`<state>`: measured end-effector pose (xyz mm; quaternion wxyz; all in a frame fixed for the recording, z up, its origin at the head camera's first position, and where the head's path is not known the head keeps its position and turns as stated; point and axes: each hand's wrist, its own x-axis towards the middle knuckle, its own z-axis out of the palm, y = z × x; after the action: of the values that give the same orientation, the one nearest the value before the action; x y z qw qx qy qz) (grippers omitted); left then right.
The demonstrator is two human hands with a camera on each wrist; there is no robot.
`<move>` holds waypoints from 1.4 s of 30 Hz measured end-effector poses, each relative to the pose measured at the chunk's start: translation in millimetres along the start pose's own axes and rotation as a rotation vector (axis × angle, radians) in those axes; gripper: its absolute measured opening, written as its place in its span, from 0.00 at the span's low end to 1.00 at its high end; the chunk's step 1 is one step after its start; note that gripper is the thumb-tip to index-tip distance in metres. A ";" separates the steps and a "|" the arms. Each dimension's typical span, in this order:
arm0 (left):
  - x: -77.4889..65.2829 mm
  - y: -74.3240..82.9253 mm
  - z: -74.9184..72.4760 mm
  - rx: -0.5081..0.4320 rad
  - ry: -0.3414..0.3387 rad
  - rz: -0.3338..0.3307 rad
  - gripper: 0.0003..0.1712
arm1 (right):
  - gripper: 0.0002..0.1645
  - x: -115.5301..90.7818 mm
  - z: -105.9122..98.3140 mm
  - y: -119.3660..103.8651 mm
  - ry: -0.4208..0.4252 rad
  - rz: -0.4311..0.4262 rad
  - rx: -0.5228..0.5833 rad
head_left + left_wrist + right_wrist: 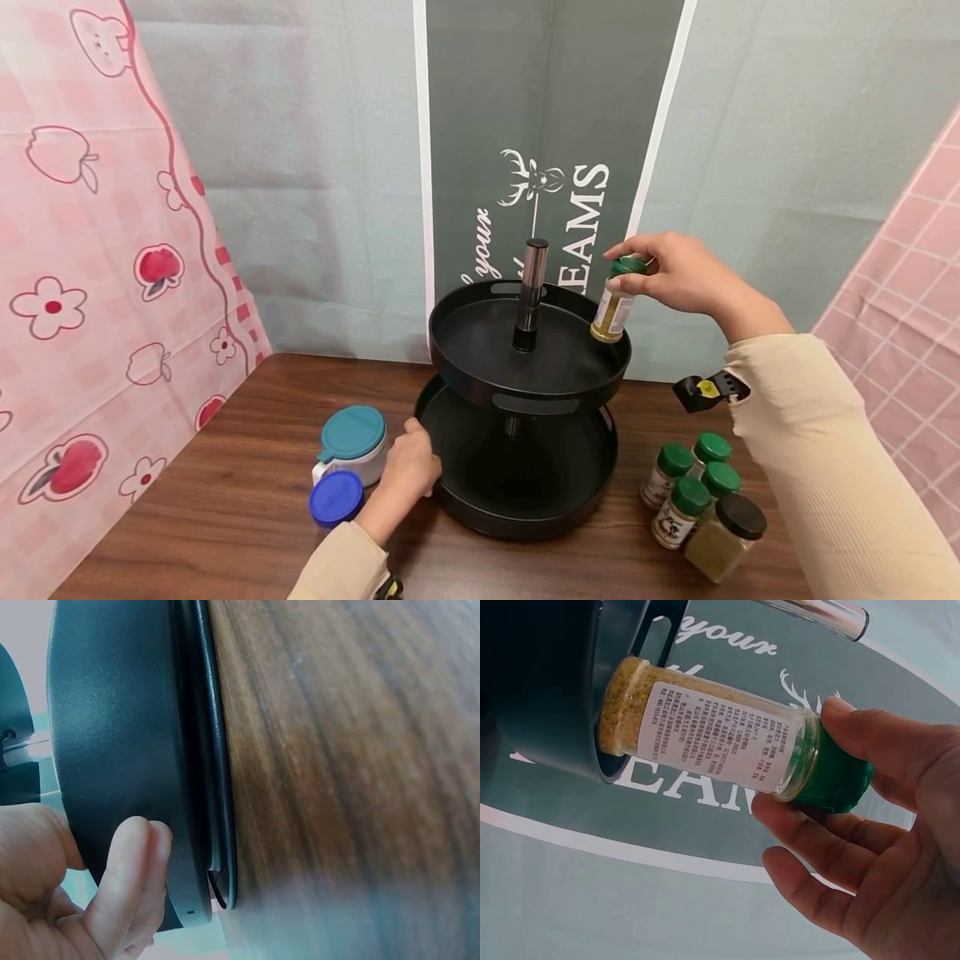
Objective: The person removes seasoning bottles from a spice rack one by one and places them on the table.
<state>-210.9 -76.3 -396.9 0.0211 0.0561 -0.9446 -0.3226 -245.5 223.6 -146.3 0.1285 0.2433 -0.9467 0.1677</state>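
A black two-tier round tray stand [517, 525] stands on the wooden table, with a shiny post through its middle. My right hand [675, 271] pinches the green cap of a spice jar [613, 312], slightly tilted, over the right side of the upper tray [480, 333]. Yellowish seasoning and a white label show in the jar [705, 727] in the right wrist view. At the lower tray's left side, my left hand [411, 467] grips the rim. The left wrist view shows that hand [112, 900] with fingers against the outer wall [120, 712].
Several green-capped spice jars [675, 521] and a dark-lidded square jar [720, 546] cluster right of the stand. Beside my left hand are a teal-lidded container [352, 433] and a blue-lidded one [336, 498]. Behind hangs a grey-green curtain [300, 208]; pink cloth [97, 333] hangs at left.
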 end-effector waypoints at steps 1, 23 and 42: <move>0.0 -0.1 -0.1 0.002 0.001 0.000 0.28 | 0.22 -0.2 0.1 0.3 0.001 -0.002 0.001; -0.3 0.3 -0.1 0.004 -0.006 -0.001 0.30 | 0.23 -16.3 -10.3 17.7 0.030 0.052 0.048; 1.7 0.7 1.2 0.007 0.000 -0.001 0.30 | 0.20 -31.7 -19.5 34.1 0.018 0.045 0.006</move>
<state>-212.7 -75.3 -397.4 0.0207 0.0569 -0.9456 -0.3195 -232.7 272.4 -147.5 0.1323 0.2208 -0.9502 0.1756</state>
